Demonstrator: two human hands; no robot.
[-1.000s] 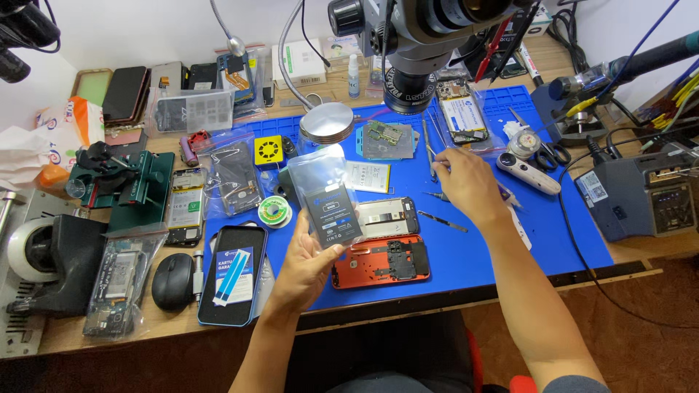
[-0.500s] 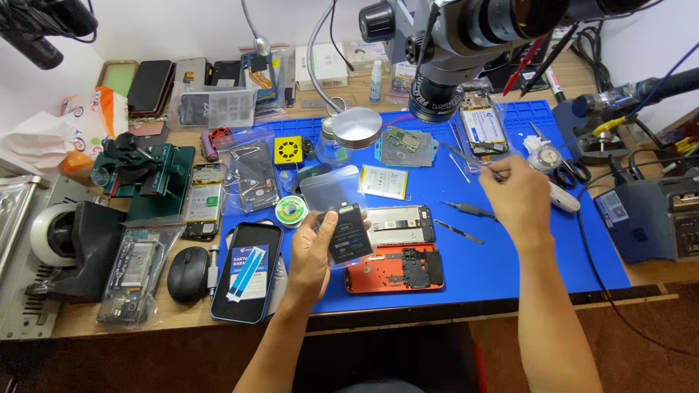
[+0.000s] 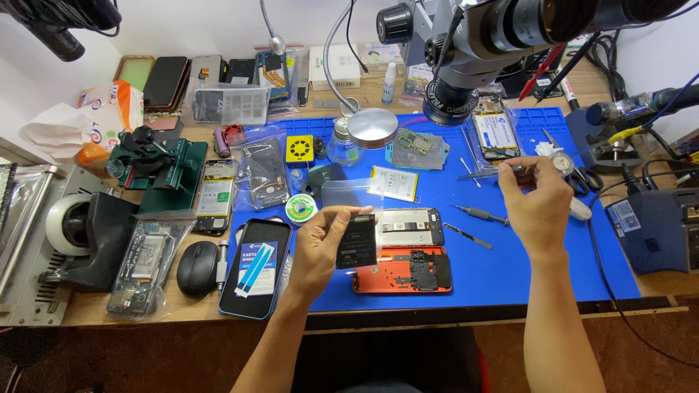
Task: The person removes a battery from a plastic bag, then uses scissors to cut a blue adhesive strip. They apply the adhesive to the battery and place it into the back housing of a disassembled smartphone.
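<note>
My left hand (image 3: 320, 247) holds a black rectangular battery (image 3: 357, 241) upright above the blue work mat (image 3: 553, 255), with a clear plastic bag (image 3: 351, 194) just behind it. My right hand (image 3: 537, 198) is raised over the mat to the right, fingers pinched on thin metal tweezers (image 3: 486, 173) that point left. Below the battery lie an opened phone (image 3: 409, 225) and its orange back frame (image 3: 404, 271).
A microscope (image 3: 473, 51) hangs over the back of the mat beside a round lamp head (image 3: 371, 127). A screwdriver (image 3: 477, 213) and a second pair of tweezers (image 3: 467, 236) lie on the mat. A phone case (image 3: 256, 269), mouse (image 3: 196, 268) and tape dispenser (image 3: 80, 233) sit left; a solder station (image 3: 655, 225) right.
My right hand has lifted off the mat with the tweezers and moved right. My left hand has kept the battery and drawn it a little closer to the opened phone.
</note>
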